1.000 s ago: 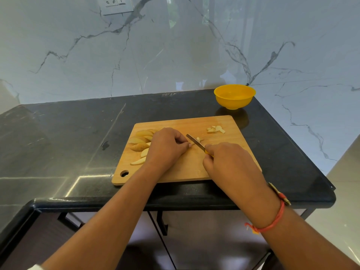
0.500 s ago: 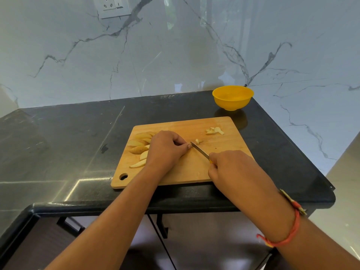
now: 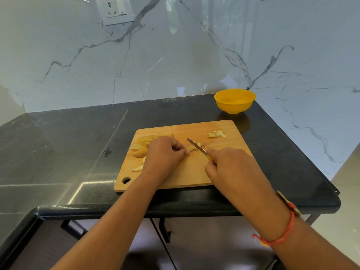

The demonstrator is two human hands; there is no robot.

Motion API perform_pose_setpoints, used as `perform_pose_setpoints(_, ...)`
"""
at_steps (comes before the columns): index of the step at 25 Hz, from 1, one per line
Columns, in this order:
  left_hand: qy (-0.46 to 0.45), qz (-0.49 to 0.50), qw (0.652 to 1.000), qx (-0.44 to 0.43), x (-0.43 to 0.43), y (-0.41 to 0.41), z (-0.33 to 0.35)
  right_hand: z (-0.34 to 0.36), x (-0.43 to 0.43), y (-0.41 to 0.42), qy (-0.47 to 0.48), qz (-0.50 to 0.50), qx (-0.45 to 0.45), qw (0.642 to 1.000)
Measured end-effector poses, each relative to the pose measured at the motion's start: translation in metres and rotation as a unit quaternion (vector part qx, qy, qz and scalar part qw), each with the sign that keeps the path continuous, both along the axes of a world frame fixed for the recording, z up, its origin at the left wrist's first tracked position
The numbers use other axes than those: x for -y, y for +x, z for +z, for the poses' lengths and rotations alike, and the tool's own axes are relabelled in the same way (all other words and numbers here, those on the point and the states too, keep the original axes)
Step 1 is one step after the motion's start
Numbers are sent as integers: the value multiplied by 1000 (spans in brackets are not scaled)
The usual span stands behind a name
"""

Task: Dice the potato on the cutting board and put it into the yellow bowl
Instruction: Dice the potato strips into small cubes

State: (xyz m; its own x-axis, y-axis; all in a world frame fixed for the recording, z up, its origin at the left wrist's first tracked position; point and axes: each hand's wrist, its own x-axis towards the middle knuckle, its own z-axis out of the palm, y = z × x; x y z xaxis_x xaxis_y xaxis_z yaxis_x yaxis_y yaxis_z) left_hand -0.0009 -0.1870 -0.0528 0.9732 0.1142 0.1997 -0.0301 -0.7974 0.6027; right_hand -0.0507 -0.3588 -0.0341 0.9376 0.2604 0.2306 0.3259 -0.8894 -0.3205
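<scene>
Black stone countertop (image 3: 78,143) bears a wooden cutting board (image 3: 187,172); the yellow bowl (image 3: 234,106) stands beyond its far right corner. The left hand (image 3: 163,154) pins a potato strip (image 3: 191,148) under curled fingertips. The right hand (image 3: 231,164) grips a small knife (image 3: 196,146), its blade on that strip. Potato wedges (image 3: 140,147) lie on the board's left, diced pieces (image 3: 216,134) at its far right.

The counter (image 3: 68,145) is dark, glossy stone with thin pale veins and a rounded front edge. A wooden cutting board (image 3: 191,173) lies flat on its right half, close to the front edge and slightly askew to it, with the hanging hole at the board's front-left corner. The yellow bowl (image 3: 234,101) stands upright in the counter's far right corner, apart from the board, just beyond the board's far right corner.
</scene>
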Motion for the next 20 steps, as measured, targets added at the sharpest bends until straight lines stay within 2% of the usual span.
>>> perform_pose_setpoints(7, -15, 6, 1000, 11, 2, 0, -3, -10, -12, 12, -2, -10, -11, 1000)
perform_pose_setpoints(13, -22, 4, 1000, 22, 3, -1, -4, -18, -24, 26, -48, -22, -56, 997)
perform_pose_setpoints(18, -31, 14, 999, 29, 6, -3, -5, -4, -10, 20, -115, 3, -152, 982)
perform_pose_setpoints(20, -33, 13, 999, 30, 6, -3, -6, 0, 0, 10, -121, 5, -151, 981)
